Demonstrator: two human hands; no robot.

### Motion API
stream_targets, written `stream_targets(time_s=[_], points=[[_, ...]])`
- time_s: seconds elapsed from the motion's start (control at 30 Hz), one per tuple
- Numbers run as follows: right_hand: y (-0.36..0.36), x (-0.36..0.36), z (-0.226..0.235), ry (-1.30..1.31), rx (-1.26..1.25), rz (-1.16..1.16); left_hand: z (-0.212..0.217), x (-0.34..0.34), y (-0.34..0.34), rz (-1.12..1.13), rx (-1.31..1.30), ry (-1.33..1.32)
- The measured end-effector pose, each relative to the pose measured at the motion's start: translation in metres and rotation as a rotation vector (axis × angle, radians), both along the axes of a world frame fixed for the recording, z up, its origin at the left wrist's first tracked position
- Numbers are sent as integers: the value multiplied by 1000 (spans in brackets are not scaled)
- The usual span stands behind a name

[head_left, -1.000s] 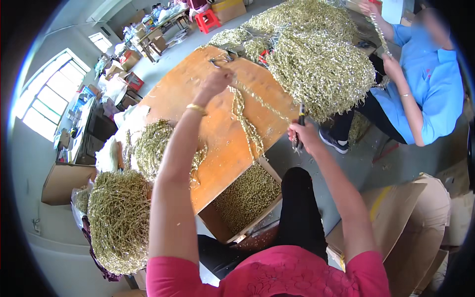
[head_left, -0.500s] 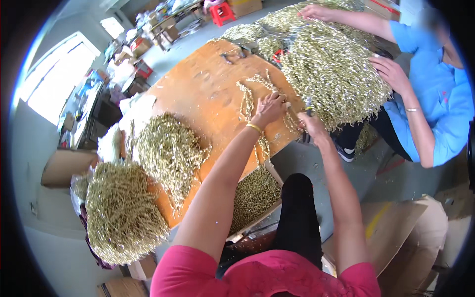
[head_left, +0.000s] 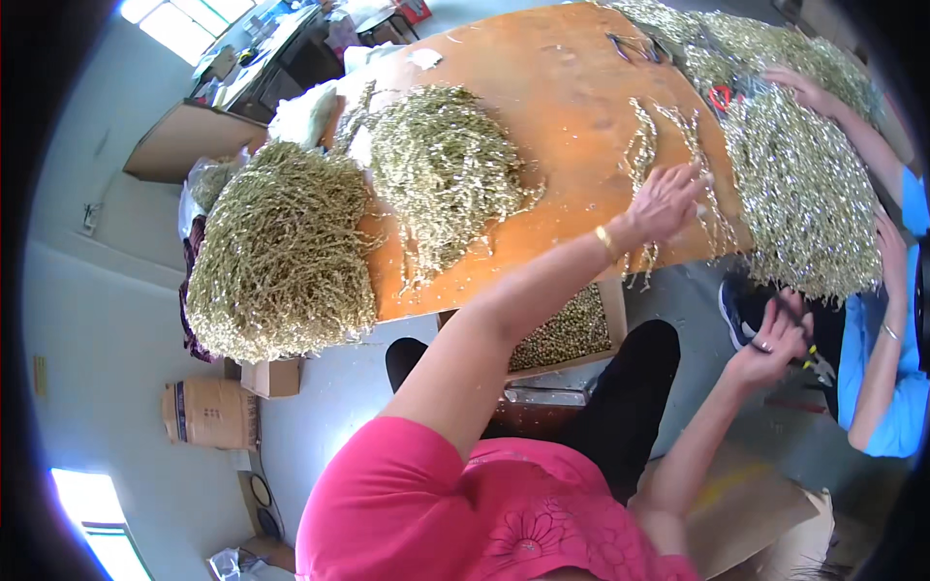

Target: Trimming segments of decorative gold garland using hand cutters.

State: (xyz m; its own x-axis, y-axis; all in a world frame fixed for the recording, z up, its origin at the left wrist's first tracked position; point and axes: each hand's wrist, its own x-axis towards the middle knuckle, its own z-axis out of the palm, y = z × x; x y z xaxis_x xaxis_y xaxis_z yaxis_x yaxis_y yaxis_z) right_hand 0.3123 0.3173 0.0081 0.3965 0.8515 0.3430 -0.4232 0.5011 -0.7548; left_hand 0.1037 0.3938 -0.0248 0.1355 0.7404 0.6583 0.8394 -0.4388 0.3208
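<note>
Gold beaded strands [head_left: 717, 221] lie near the right end of the orange tabletop. Over them rests my left hand [head_left: 666, 203], its fingers stretched out and touching the strands, with a gold-coloured bangle at the wrist. Off the table's right corner, my right hand [head_left: 770, 347] is closed around pliers [head_left: 821, 368] with dark handles, yellow accents and a metal head. The pliers' jaws point away from the table, toward the lower right. Part of the handles is hidden by my fingers.
Two big heaps of gold strands [head_left: 441, 165] [head_left: 281, 252] fill the table's left side. Beneath the front edge sits a box of gold beads [head_left: 567, 329]. A co-worker's blue sleeve [head_left: 896, 412] and hands are beside another glittering pile [head_left: 799, 194]. Loose pliers [head_left: 635, 46] lie at the back.
The view has swung, shifting the table's contents rightward in the picture. My right hand has drawn away from the table edge with the pliers, while my left hand stays over the strands.
</note>
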Motion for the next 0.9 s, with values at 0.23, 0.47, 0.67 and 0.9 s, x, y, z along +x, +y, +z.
stream_targets(time_s=[0.23,0.47,0.67,0.9], points=[[-125,-21,-70,214,-803,765,4,-119,-116,373,-96,291],[-174,-51,-142,31,-1125,995,85,-315,-97,932,-13,173],[-181,-54,-167,-88,-1028,1005,56,-425,-77,925,-384,222],[-173,-53,-171,42,-1126,1023,76,-414,-19,551,-1015,878]])
